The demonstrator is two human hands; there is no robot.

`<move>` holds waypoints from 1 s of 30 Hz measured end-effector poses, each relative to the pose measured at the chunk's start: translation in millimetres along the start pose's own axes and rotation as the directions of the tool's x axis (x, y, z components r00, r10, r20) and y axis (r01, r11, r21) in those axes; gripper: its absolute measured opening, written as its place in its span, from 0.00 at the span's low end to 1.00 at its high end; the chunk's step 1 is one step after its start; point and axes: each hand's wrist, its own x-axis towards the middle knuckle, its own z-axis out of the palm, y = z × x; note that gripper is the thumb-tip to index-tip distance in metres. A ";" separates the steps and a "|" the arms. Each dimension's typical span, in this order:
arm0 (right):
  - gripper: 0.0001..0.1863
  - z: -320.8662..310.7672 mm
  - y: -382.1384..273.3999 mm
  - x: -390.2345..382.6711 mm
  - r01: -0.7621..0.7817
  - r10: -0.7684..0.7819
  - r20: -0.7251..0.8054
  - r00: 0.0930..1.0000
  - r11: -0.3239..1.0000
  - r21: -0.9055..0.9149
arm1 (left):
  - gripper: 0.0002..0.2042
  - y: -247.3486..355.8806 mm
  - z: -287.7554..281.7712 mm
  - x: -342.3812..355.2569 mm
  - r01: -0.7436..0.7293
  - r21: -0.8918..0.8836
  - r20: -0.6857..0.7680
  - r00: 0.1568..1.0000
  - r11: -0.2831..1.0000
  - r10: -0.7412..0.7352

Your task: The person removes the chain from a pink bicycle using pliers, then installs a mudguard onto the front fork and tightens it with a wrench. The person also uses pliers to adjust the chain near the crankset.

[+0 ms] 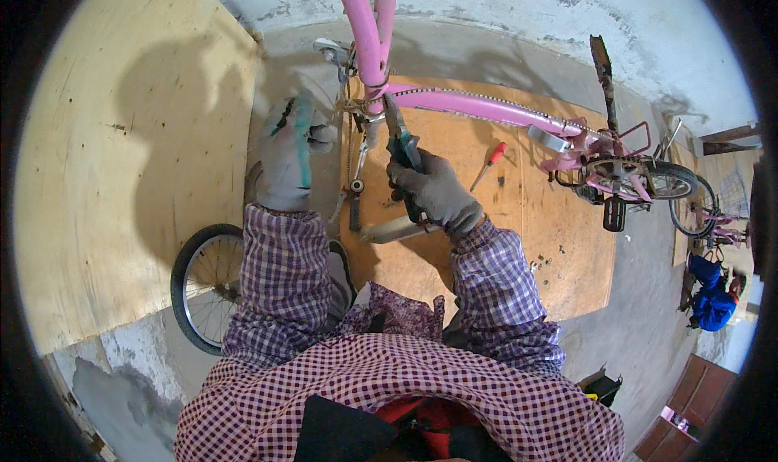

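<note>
Head view: grey-gloved right hand (436, 190), closed round teal-handled metal pliers (403, 142), their tips at the joint of the pink tubular bicycle frame (486, 107), far centre; contact unclear. Grey-and-teal-gloved left hand (284, 158), left of the frame, finger state cannot be told. Red-handled screwdriver (497, 153), right of the pliers, on brown wooden board (567, 227).

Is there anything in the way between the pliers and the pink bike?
Nothing that I can see. The tips of the pliers in the right hand overlap the pink bike frame in this view, though I can't tell whether they touch it. The red-handled screwdriver lies off to the right.
</note>
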 end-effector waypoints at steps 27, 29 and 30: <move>0.19 38.9 3.3 21.3 0.132 -0.153 -0.321 0.935 0.988 -0.086 | 0.16 -19.6 -11.6 0.2 0.074 -0.037 0.289 0.955 0.997 -0.060; 0.20 39.9 2.6 20.7 0.125 -0.149 -0.334 0.931 0.988 -0.091 | 0.16 -20.6 -12.6 0.6 0.027 -0.005 0.300 0.954 1.000 -0.024; 0.20 40.4 2.5 20.7 0.126 -0.150 -0.337 0.929 0.988 -0.094 | 0.16 -21.0 -13.4 1.0 0.060 0.003 0.269 0.961 0.998 -0.058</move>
